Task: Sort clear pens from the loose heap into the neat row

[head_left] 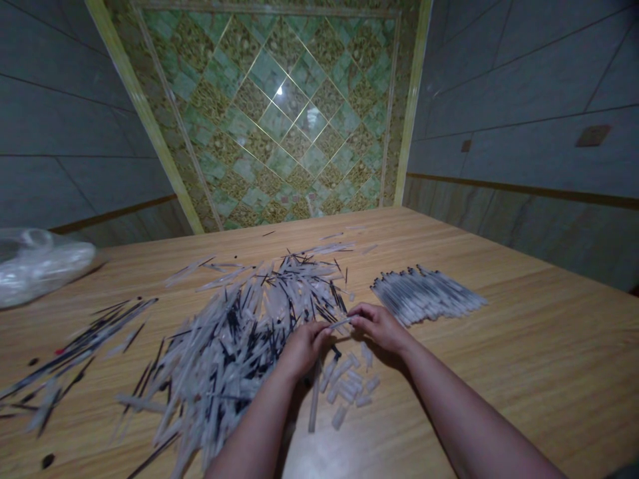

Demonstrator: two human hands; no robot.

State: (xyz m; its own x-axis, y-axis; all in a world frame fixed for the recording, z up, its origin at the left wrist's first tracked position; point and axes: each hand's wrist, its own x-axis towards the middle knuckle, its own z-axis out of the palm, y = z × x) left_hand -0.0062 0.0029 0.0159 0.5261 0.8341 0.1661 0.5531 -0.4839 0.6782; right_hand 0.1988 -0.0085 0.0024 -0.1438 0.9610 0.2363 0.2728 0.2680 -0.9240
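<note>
Both hands meet over the near middle of the table. A thin, pale translucent pen runs between them, its ends hidden in the fingers. My left hand pinches one end; my right hand pinches the other. Left of them spreads a large heap of clear pen barrels and dark refills. Short clear caps lie loose just below the hands. Beyond my right hand, a row of pens is laid side by side, dark tips pointing away. A single clear tube lies beside my left wrist.
The wooden table reaches to a tiled wall. A clear plastic bag sits at the far left. Dark refills and small black pieces are scattered on the left side.
</note>
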